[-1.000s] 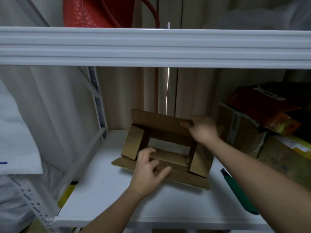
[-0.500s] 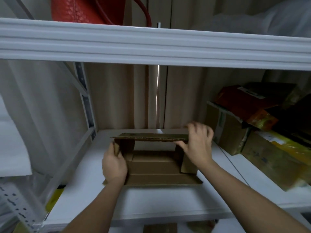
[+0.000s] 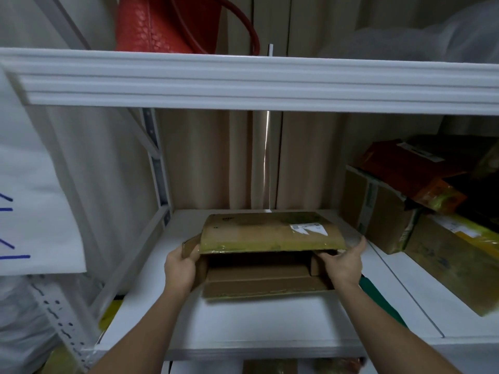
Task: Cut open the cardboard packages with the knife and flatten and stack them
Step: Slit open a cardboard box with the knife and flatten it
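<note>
An opened brown cardboard box [image 3: 272, 233] lies on the white shelf [image 3: 243, 325], its taped top panel with a white label folded forward over the hollow inside. My left hand [image 3: 179, 268] grips the box's left side flap. My right hand [image 3: 344, 263] holds the right end, fingers under the top panel. A green-handled knife [image 3: 378, 295] lies on the shelf just right of the box, mostly hidden behind my right forearm.
Taped cardboard packages [image 3: 378, 209] and a yellow-taped box [image 3: 453, 255] with an orange parcel [image 3: 410, 168] on top crowd the shelf's right side. An upper shelf beam [image 3: 243, 82] runs overhead with a red bag [image 3: 167, 22] on it. A white bag [image 3: 35, 184] hangs at left.
The box's top panel has swung down from upright to lie over the box, its outer face now showing. Both hands have shifted to the box's left and right ends.
</note>
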